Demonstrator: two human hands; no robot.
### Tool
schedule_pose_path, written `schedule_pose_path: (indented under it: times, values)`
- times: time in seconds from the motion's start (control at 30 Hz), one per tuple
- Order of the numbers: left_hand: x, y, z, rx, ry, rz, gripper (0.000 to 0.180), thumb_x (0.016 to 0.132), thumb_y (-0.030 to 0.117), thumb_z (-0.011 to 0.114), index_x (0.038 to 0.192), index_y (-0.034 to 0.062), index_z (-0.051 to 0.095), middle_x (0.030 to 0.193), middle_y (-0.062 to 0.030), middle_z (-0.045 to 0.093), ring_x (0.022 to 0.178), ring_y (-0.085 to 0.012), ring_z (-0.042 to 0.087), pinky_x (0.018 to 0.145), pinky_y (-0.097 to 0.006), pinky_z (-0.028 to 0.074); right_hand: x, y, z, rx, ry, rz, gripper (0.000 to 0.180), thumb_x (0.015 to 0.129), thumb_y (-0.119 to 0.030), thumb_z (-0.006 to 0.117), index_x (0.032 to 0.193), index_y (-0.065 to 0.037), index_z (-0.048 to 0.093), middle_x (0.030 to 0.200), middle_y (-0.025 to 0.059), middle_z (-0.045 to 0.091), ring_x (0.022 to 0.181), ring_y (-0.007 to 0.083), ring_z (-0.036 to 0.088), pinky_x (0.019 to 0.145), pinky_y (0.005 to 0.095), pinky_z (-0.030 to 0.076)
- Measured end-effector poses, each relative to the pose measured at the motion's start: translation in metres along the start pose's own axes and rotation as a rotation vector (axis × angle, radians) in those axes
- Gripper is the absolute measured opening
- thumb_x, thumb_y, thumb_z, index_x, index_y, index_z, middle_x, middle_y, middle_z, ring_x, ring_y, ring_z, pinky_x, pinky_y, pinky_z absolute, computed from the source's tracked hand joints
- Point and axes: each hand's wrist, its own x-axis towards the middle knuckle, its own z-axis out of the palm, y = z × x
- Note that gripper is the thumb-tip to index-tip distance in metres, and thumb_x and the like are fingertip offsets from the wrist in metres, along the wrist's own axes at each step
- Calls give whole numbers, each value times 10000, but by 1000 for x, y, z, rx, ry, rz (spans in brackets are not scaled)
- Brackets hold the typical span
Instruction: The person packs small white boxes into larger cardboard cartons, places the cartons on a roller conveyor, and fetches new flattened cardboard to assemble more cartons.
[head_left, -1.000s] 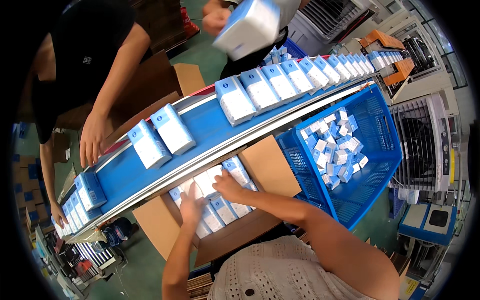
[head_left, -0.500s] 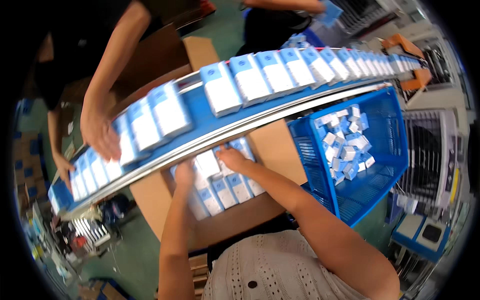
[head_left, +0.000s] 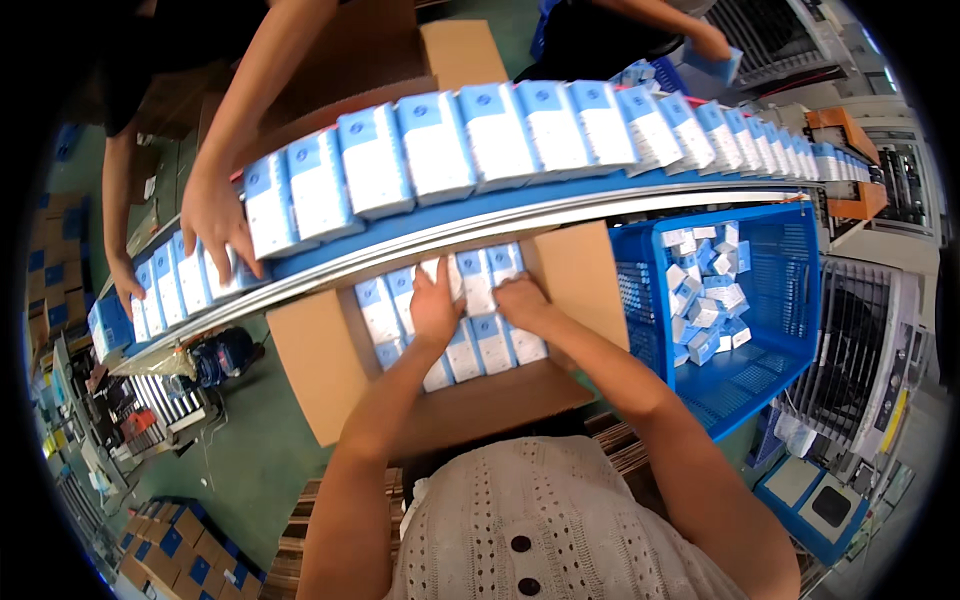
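Observation:
An open brown carton stands before me, holding rows of small blue-and-white boxes. My left hand lies on the upper row, fingers stretched and apart against the box tops. To its right, my right hand rests at the right end of that row with its fingers curled inward. Whether those fingers grip a box is hidden.
Beyond the carton runs a blue conveyor lined with similar boxes. Across it, a co-worker's hand touches boxes. At right stands a blue crate with loose small boxes. Another person's hand holds a blue item at the back.
My left hand has moved right along the upper row and its fingers have spread. My right hand has shifted to the row's right end. The conveyor gap has moved left, by the co-worker's hand.

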Motion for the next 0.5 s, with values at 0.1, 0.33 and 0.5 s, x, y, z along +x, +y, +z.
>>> schedule_pose_path:
  times: [0.1, 0.33, 0.5]
  values:
    - [-20, 5, -16, -53, 109, 111, 642, 626, 134, 684, 1204, 132, 403, 1062, -230, 432, 903, -380, 511, 708, -406, 465, 2, 2, 6, -83, -70, 41, 173, 717, -77, 513, 844, -49, 626, 893, 140, 612, 833, 251, 586, 812, 406, 373]
    - [25, -21, -5, 1, -68, -35, 426, 734, 313, 648, 1085, 86, 563, 926, -238, 547, 812, -384, 560, 689, -407, 473, 14, -16, 0, -90, -175, 171, 198, 718, -44, 495, 868, -52, 624, 938, 138, 605, 888, 258, 581, 839, 402, 353]
    - [-21, 4, 12, -252, 79, -43, 636, 683, 66, 665, 1240, 23, 363, 1307, -273, 250, 1033, -420, 459, 833, -401, 435, -51, -9, -38, 189, 59, 35, 179, 762, -83, 484, 896, -45, 598, 950, 159, 590, 847, 316, 569, 730, 415, 438]
